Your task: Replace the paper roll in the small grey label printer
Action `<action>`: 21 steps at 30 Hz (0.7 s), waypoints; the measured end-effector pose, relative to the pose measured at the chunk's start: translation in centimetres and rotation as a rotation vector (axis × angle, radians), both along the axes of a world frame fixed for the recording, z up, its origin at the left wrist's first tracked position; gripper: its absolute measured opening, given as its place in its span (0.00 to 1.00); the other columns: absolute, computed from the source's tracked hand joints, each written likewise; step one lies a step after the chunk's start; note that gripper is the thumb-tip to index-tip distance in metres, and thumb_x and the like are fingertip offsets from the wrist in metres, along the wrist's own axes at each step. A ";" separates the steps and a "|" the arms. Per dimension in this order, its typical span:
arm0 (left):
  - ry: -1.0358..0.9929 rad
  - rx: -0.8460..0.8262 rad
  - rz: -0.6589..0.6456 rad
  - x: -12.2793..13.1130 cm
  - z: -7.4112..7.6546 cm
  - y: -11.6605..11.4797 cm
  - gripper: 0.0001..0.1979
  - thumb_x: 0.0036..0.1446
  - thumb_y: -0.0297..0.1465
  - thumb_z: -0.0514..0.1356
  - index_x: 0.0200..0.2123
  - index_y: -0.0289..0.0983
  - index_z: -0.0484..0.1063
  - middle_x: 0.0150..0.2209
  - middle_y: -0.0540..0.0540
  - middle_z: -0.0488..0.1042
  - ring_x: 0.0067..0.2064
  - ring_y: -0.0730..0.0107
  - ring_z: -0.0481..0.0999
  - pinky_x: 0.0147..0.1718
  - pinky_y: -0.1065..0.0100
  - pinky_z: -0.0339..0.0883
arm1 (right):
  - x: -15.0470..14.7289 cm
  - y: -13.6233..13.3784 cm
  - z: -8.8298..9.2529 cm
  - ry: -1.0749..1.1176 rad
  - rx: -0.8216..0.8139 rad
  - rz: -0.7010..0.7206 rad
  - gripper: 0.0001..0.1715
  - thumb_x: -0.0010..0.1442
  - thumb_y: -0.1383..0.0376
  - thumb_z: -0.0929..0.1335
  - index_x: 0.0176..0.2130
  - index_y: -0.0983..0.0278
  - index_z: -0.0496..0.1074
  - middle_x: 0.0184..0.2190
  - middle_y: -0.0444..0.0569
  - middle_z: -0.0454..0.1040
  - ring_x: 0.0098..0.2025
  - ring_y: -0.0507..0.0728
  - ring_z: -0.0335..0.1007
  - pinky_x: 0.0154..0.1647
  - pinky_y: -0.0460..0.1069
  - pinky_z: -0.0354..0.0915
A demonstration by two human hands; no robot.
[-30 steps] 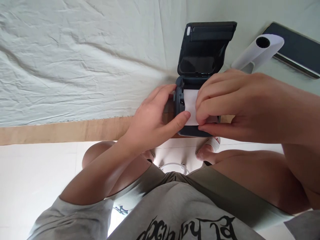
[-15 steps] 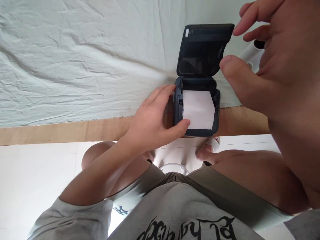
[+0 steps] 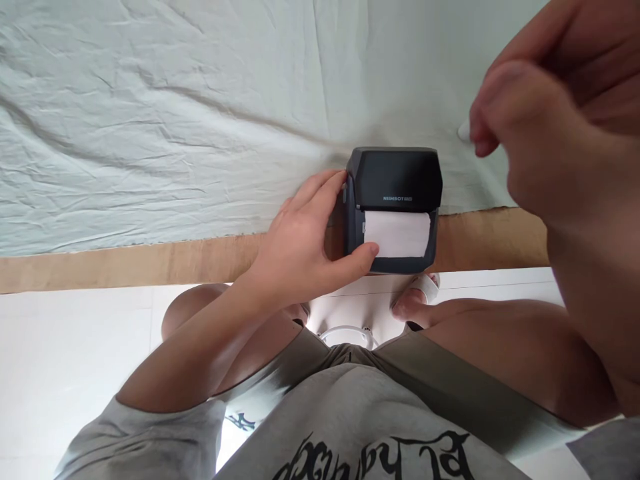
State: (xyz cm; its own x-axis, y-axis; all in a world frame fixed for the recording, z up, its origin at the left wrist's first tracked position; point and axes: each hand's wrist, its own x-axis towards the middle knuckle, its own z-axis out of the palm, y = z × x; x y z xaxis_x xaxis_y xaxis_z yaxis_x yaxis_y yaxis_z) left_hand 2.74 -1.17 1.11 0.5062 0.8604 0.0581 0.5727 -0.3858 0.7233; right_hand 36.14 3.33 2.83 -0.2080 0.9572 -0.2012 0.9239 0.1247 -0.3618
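Observation:
A dark label printer (image 3: 357, 230) sits at the table's front edge with its black lid (image 3: 400, 175) down. White label paper (image 3: 400, 235) sticks out below the lid, over the printer's front. My left hand (image 3: 305, 233) holds the printer from the left, fingers along its side and thumb over the paper's lower left corner. Off to the upper right, apart from the printer, my right hand (image 3: 545, 127) is raised with its fingers curled in and the thumb against them. I see nothing in it.
A wrinkled pale green cloth (image 3: 175, 133) covers the table, leaving a wooden front edge (image 3: 150, 262) bare. Part of a white object (image 3: 464, 131) shows behind my right hand. My legs and the pale floor are below the edge.
The printer's lid has swung down from upright to shut. My right hand has left the lid and curled its fingers. The left hand has stayed put.

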 end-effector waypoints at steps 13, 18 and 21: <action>-0.050 0.104 -0.044 0.0 -0.3 -0.1 0.36 0.72 0.48 0.61 0.79 0.44 0.68 0.77 0.37 0.73 0.78 0.35 0.73 0.76 0.34 0.71 | -6.3 1.1 4.6 -0.220 -0.265 -0.056 0.49 0.66 0.25 0.71 0.25 0.65 0.71 0.18 0.43 0.56 0.23 0.45 0.49 0.29 0.53 0.50; -0.047 0.084 -0.042 0.0 -0.2 -0.1 0.33 0.75 0.50 0.59 0.78 0.48 0.69 0.77 0.39 0.73 0.78 0.41 0.73 0.76 0.39 0.72 | -6.0 2.0 4.4 -0.338 -0.324 0.051 0.61 0.62 0.13 0.59 0.26 0.65 0.76 0.20 0.48 0.65 0.25 0.48 0.59 0.34 0.54 0.55; -0.047 0.085 -0.037 0.2 -0.2 -0.1 0.33 0.74 0.50 0.58 0.77 0.45 0.69 0.75 0.37 0.75 0.76 0.41 0.75 0.73 0.37 0.73 | -6.9 1.8 4.9 -0.463 -0.402 -0.016 0.63 0.61 0.12 0.57 0.27 0.65 0.77 0.22 0.50 0.68 0.26 0.51 0.63 0.35 0.56 0.59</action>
